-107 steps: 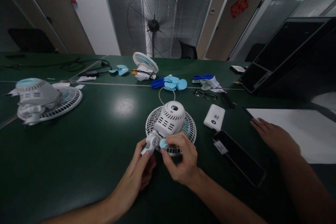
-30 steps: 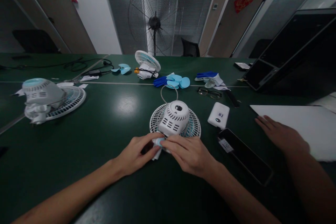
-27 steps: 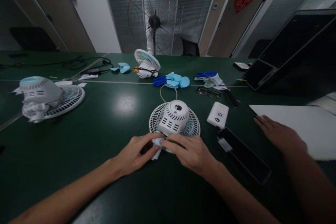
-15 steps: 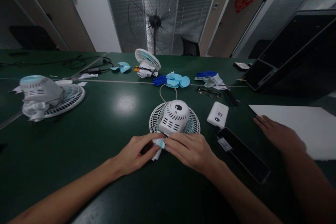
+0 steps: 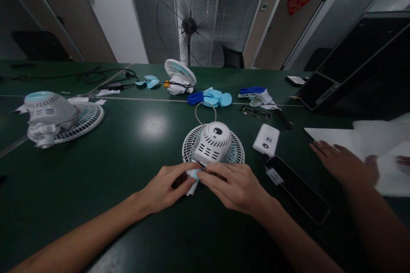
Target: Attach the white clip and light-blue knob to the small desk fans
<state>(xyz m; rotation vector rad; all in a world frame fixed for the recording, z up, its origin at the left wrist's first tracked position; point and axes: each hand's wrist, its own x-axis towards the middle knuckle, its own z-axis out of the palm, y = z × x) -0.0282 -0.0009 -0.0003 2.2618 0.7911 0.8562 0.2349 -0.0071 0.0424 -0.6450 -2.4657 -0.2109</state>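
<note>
head view: small white fan (image 5: 212,143) face-down on green table (image 5: 150,149), near centre. left hand (image 5: 171,185) grips white clamp (image 5: 191,188) at its near side; right hand (image 5: 232,183) pinches light-blue knob (image 5: 194,174) there.

You're in an office-like room: a long green desk (image 5: 128,132), blinds (image 5: 238,13) behind glass, a dark office chair (image 5: 232,57) and ceiling light reflected in the glass.
</note>
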